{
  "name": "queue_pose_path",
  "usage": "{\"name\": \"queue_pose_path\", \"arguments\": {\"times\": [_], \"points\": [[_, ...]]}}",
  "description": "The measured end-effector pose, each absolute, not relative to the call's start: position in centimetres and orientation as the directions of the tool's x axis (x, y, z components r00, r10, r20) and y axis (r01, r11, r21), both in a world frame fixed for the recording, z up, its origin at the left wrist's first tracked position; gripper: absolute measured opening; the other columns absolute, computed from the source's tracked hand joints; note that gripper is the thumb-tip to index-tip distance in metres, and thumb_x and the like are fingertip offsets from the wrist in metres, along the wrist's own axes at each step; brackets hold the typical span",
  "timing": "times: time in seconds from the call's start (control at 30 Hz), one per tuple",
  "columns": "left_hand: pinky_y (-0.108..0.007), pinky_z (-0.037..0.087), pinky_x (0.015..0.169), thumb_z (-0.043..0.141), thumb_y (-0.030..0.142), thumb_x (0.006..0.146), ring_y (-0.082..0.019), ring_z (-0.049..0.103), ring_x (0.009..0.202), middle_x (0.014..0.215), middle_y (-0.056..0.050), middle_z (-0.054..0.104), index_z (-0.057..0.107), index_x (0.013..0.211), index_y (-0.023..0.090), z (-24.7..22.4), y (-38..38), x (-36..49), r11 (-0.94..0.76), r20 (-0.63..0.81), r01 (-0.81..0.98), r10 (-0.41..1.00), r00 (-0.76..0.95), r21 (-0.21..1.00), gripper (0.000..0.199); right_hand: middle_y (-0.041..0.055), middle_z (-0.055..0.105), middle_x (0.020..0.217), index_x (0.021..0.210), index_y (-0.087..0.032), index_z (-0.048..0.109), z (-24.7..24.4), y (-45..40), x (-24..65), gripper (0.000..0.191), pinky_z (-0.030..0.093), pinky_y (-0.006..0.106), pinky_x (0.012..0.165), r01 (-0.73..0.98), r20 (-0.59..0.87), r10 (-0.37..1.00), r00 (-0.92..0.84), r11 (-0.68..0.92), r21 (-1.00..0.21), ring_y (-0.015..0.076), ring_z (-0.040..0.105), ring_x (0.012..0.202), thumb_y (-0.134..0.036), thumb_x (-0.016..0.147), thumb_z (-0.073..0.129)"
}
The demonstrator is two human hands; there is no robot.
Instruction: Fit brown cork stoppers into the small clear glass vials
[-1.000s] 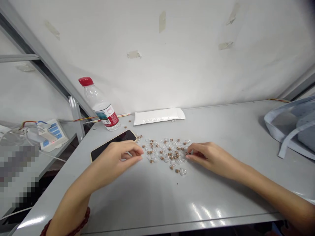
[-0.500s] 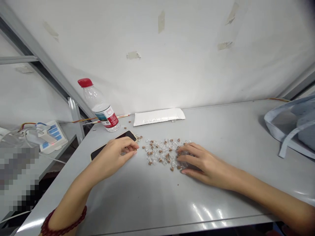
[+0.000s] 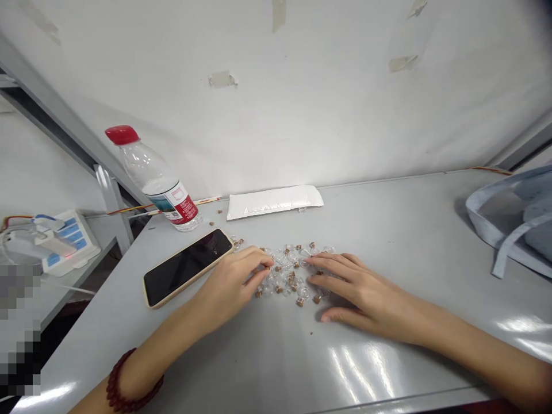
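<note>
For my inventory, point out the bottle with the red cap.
The large clear bottle with the printed label, standing beyond the phone; the small clear bottles by the right hand show brown stoppers instead.

At the left of your frame you have a clear plastic bottle with a red cap, and below it a dark-screened phone lying face up. Near the centre, your white packet lies by the wall. You find a power strip far left, pale blue fabric at the right edge, and tape scraps along the top.
</note>
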State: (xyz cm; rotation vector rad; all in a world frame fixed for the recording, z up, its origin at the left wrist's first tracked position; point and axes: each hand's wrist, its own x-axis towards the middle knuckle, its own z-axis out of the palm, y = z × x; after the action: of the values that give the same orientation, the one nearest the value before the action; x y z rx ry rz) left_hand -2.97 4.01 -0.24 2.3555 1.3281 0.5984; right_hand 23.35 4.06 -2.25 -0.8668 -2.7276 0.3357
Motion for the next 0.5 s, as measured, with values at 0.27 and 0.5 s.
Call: {"name": "queue_pose_path", "arguments": {"times": [0.27, 0.5], "points": [[-0.025, 0.052, 0.07, 0.052, 0.023, 0.088, -0.015, 0.064, 0.084, 0.094, -0.001, 0.069, 0.065, 0.09, 0.021, 0.4, 3.0, -3.9, -0.398, 0.201, 0.693, 0.914, 0.351, 0.601, 0.012, 0.0143, 0.058, 0.12, 0.108, -0.015, 0.063, -1.4, 4.7, 24.1, 0.025, 0.045, 0.041, 0.099, 0.471, 0.282, 0.594, -0.754, 0.787, -0.398, 0.0241, 0.051, 0.117, -0.031, 0.091, 0.056], [-0.023, 0.053, 0.066, 0.059, 0.035, 0.084, -0.015, 0.064, 0.082, 0.09, 0.002, 0.069, 0.068, 0.086, 0.027, 1.5, 2.5, -4.7, -0.182, 0.051, 0.671, 0.976, 0.21, 0.719, 0.012, 0.0081, 0.062, 0.093, 0.091, -0.017, 0.062, -0.6, 4.3, 24.5, 0.006, 0.05, 0.03, 0.076, 0.368, 0.42, 0.553, -0.72, 0.817, -0.444, 0.017, 0.059, 0.089, -0.021, 0.088, 0.06]]}}
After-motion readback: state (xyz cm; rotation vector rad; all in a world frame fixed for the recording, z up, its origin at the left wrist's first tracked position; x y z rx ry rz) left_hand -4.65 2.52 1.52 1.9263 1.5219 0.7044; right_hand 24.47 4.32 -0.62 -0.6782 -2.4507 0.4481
